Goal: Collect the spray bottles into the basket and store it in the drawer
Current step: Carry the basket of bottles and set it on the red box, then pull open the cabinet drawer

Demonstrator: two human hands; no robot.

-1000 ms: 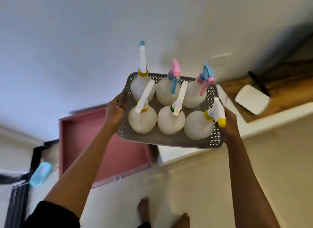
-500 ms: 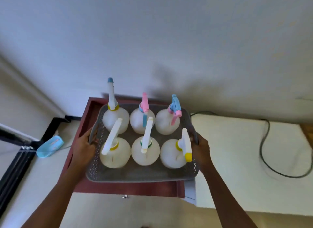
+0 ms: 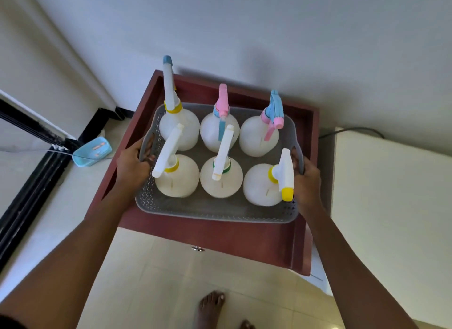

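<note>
The grey basket (image 3: pixel 215 210) held six white spray bottles in two rows of three, all upright. The back row carried a blue-tipped nozzle (image 3: pixel 167 59), a pink trigger (image 3: pixel 223 100) and a blue-and-pink one (image 3: pixel 275 111); the front row had yellow (image 3: pixel 171 168), green (image 3: pixel 221 166) and yellow (image 3: pixel 271 173) collars. The left hand (image 3: pixel 133 164) had its grip closed on the basket's left handle, the right hand (image 3: pixel 307 179) on the right handle. The basket sat over the open red drawer (image 3: pixel 244 235); whether it rested on the drawer's bottom could not be told. A light blue tray (image 3: pixel 91 151) lay on the floor to the left.
</note>
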